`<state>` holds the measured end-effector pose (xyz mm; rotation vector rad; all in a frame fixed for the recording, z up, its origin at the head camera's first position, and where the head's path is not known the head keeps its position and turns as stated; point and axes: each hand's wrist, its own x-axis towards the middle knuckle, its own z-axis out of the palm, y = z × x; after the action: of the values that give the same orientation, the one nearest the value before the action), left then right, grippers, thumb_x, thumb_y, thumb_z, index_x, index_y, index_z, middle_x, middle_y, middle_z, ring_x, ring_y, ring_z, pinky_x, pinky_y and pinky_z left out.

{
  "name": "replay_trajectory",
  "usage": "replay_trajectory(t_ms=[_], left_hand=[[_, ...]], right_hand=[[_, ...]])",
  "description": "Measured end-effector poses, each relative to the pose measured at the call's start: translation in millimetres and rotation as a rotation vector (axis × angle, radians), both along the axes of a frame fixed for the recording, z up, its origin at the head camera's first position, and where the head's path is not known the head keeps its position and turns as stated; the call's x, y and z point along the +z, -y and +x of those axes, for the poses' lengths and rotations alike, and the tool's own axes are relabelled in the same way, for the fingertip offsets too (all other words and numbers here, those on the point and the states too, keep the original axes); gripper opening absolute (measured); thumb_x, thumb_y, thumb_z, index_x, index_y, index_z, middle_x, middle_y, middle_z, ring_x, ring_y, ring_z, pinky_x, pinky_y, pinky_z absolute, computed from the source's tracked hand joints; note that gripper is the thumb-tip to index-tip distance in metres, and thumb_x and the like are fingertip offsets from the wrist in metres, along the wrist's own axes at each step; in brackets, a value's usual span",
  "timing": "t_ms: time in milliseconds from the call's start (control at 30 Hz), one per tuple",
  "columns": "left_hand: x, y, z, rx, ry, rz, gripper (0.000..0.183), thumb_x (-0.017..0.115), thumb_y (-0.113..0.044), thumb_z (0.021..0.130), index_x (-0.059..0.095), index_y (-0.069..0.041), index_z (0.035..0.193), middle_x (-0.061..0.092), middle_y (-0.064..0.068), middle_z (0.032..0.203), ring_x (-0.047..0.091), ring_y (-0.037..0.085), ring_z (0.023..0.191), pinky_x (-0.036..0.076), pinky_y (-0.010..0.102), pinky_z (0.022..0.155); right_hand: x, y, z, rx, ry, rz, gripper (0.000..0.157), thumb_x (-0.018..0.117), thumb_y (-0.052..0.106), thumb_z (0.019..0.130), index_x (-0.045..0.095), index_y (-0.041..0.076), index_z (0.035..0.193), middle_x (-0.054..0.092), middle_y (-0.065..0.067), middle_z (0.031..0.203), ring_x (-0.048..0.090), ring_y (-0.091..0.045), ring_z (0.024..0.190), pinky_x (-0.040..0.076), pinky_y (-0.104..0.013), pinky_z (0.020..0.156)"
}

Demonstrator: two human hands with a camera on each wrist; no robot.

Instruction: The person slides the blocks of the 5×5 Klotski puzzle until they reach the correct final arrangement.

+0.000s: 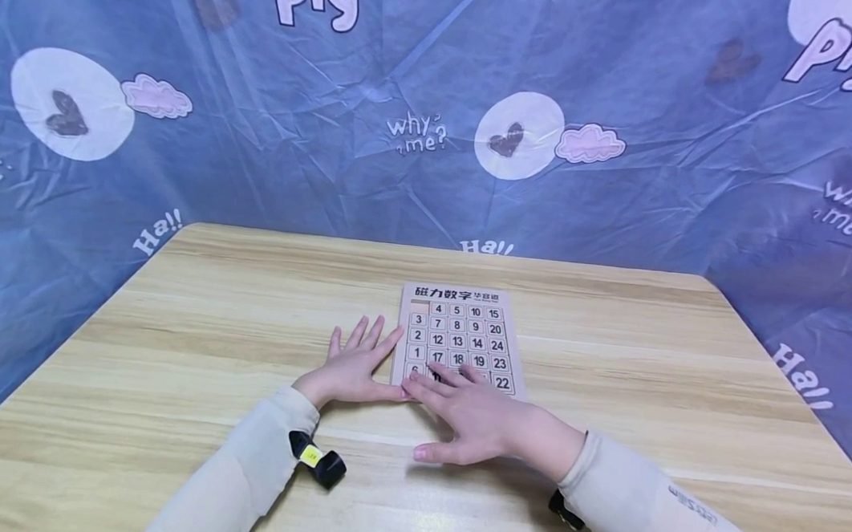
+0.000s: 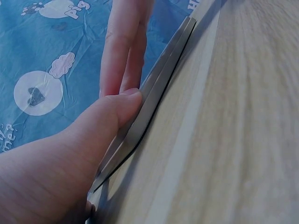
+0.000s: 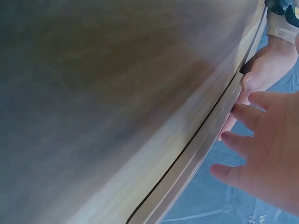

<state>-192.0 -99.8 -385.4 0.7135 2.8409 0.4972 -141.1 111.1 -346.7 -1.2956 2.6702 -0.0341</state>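
A number sliding puzzle with a light frame lies flat on the table. Its tiles bear black numbers, and the gap is in the top-left slot. My left hand spreads at the puzzle's left side, index finger along the left edge and thumb at the lower-left corner. In the left wrist view, the left thumb rests against the frame's edge. Reaching from the right, my right hand has its fingers stretched over the bottom row, hiding several tiles. Its fingertips are at the lower-left tiles, with the thumb held apart.
The wooden table surrounds the puzzle. Behind it hangs a blue printed cloth, which also shows along both sides. A black strap with a yellow label is on the left sleeve.
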Motion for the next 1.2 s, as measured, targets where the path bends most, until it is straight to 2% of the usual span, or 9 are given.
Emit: replay_trajectory(t_ms=[367,833,1000,1200], left_hand=[[-0.1,0,0.6,0.001,0.008,0.006,0.095,0.049,-0.069,0.067,0.01,-0.022,0.14,0.0,0.013,0.142,-0.007,0.032,0.126,-0.011,0.057,0.092],[-0.5,0,0.8,0.005,0.015,0.018,0.096,0.048,-0.071,0.066,0.01,-0.023,0.14,0.0,0.013,0.142,-0.009,0.031,0.126,-0.013,0.056,0.092],[0.4,-1,1.1,0.004,0.014,0.016,0.096,0.048,-0.071,0.066,0.01,-0.022,0.14,-0.001,0.012,0.142,-0.009,0.031,0.126,-0.012,0.056,0.092],[1.3,0,1.0,0.005,0.016,0.017,0.096,0.049,-0.071,0.065,0.011,-0.023,0.14,0.0,0.012,0.142,-0.009,0.031,0.126,-0.012,0.056,0.092]], right_hand=[[-3.7,6,-8.8,-0.033,-0.04,0.019,0.083,0.031,0.069,0.077,0.02,0.015,0.138,0.019,-0.004,0.14,0.01,-0.029,0.127,0.009,-0.055,0.096],[-2.2,5,-12.7,-0.073,-0.016,0.025,0.081,0.029,0.069,0.077,0.017,0.018,0.139,0.017,-0.003,0.141,0.009,-0.028,0.127,0.009,-0.055,0.095],[5.8,-8,-9.3,-0.091,-0.013,-0.004,0.077,0.034,0.064,0.079,0.018,0.017,0.139,0.019,-0.005,0.141,0.012,-0.03,0.126,0.01,-0.056,0.095],[11.8,-37,-2.7,-0.124,-0.037,-0.058,0.077,0.038,0.061,0.08,0.021,0.013,0.138,0.021,-0.008,0.14,0.014,-0.033,0.126,0.012,-0.057,0.094]])
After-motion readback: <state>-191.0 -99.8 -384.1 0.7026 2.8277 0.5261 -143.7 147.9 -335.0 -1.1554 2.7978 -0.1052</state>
